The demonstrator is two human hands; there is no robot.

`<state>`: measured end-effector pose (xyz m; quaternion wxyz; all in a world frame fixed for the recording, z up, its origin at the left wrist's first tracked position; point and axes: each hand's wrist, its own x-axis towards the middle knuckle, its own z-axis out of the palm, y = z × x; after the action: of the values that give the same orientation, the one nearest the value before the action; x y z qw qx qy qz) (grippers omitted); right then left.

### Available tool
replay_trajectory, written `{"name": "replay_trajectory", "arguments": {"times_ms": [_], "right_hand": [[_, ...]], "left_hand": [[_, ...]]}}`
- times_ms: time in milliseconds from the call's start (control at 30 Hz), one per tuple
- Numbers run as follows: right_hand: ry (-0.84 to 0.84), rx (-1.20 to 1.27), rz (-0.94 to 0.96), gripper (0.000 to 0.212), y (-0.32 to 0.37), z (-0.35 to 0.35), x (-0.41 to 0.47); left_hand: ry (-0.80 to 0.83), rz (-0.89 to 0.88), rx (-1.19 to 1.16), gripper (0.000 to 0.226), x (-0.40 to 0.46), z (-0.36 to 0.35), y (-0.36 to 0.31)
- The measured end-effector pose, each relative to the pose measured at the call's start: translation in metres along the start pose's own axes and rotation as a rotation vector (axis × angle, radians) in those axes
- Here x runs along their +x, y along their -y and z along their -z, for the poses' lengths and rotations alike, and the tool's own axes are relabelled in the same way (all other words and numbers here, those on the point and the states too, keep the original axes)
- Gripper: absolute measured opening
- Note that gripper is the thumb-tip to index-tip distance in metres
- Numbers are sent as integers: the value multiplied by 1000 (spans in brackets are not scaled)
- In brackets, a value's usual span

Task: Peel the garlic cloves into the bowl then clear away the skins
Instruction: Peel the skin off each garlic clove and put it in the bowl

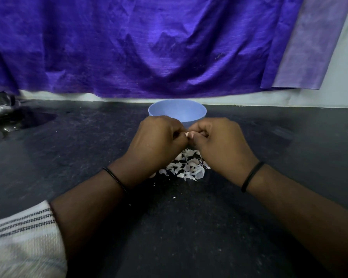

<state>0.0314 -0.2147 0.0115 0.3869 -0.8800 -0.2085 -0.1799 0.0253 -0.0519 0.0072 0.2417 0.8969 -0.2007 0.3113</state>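
Head view, left to right: your left hand (157,137) and right hand (219,139) meet above the dark counter (68,157), each with fingers curled in a pinching grip on one garlic clove (189,134) between them. The blue bowl (177,112) stands just behind your hands. A pile of papery skins (186,167) lies under them.

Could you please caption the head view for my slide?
Both hands, left hand and right hand, pinch a garlic clove above skins, before a blue bowl.
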Motion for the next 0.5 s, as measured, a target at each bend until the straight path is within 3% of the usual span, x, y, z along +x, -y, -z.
{"name": "replay_trajectory", "arguments": {"times_ms": [200,500], "right_hand": [[77,246,-109,16,-9,0,5],[80,177,15,11,-11,4,4]], "left_hand": [[-5,70,-110,14,0,3,2],[-2,205,-252,9,-2,5,1]]}}
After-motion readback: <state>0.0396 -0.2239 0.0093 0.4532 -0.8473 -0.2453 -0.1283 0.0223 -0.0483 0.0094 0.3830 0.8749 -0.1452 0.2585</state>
